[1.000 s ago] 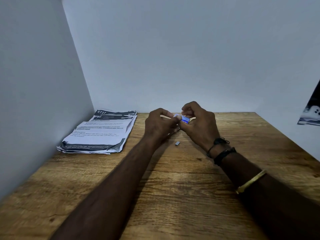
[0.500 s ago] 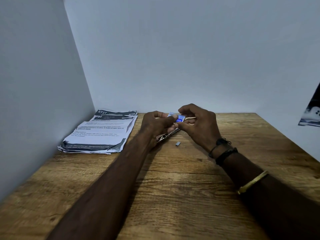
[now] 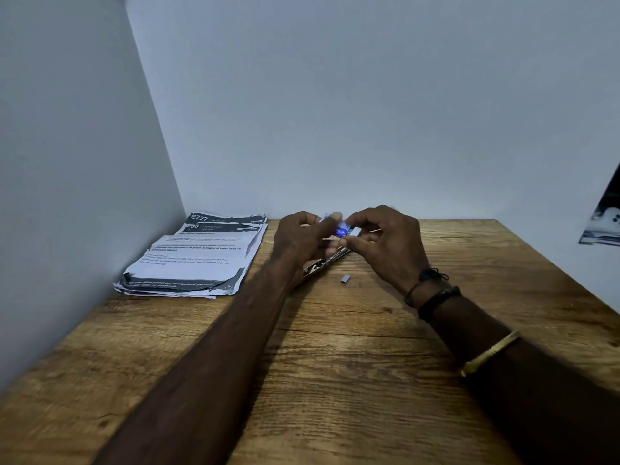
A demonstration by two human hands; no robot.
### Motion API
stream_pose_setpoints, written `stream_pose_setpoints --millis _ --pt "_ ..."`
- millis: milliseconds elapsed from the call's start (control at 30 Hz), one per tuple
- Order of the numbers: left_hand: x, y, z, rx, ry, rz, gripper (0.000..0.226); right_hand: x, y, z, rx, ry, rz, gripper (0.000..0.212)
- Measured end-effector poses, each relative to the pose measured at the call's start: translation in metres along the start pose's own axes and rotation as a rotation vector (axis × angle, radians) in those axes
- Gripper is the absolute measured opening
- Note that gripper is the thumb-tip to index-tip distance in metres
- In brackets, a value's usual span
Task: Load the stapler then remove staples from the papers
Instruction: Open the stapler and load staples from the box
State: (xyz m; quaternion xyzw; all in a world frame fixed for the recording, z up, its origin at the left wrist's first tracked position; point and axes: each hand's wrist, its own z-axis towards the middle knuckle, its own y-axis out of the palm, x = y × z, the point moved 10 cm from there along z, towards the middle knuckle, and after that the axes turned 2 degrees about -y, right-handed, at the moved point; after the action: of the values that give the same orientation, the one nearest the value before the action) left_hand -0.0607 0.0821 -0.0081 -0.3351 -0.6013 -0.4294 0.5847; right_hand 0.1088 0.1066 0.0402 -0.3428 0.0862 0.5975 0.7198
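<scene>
I'm only at loading: left hand (image 3: 302,241) and right hand (image 3: 389,251) pinch the staple box (image 3: 341,230) above the stapler (image 3: 323,263). Papers (image 3: 194,256) far left look untouched.

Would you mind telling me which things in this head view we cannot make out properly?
The stapler: head view, mostly hidden beneath the left hand; loaded or not, cannot tell.
The small blue box: pinched between the left hand and the right hand; label blurred, contents hidden by fingers.
The papers: staples too small to see.
The dark object: cut by the right edge.
</scene>
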Motion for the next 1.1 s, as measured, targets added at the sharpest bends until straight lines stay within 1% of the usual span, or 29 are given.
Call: stream_pose_setpoints --millis 100,233,367,533,633,767,900,1100 --pt "0.000 0.003 -0.002 -0.037 -0.014 -0.010 0.034 0.002 -0.002 0.000 0.003 0.009 0.025 0.024" --pt "-0.001 -0.003 -0.001 -0.001 -0.016 -0.038 0.026 0.000 -0.004 -0.001 0.009 0.000 0.025 0.028" --pt "0.001 -0.011 0.000 0.039 -0.011 -0.035 0.023 0.003 -0.007 -0.002 0.005 0.016 0.050 0.029" --pt "0.000 -0.013 -0.001 0.030 -0.040 -0.070 0.023 0.008 -0.014 -0.001 0.056 0.046 0.016 0.009" --pt "-0.002 -0.013 -0.001 0.028 -0.065 -0.066 0.025 0.013 -0.010 -0.001 0.013 0.082 0.007 0.002" --pt "-0.006 -0.013 -0.001 0.027 -0.080 -0.069 0.025 0.014 -0.002 -0.001 -0.050 0.087 -0.006 0.014" --pt "-0.008 -0.011 -0.001 0.020 -0.083 -0.053 0.022 0.014 0.000 -0.001 -0.076 0.086 -0.022 0.010" --pt "-0.008 -0.009 -0.002 0.024 -0.084 -0.025 0.022 0.017 0.005 -0.001 -0.160 0.086 -0.096 0.013"
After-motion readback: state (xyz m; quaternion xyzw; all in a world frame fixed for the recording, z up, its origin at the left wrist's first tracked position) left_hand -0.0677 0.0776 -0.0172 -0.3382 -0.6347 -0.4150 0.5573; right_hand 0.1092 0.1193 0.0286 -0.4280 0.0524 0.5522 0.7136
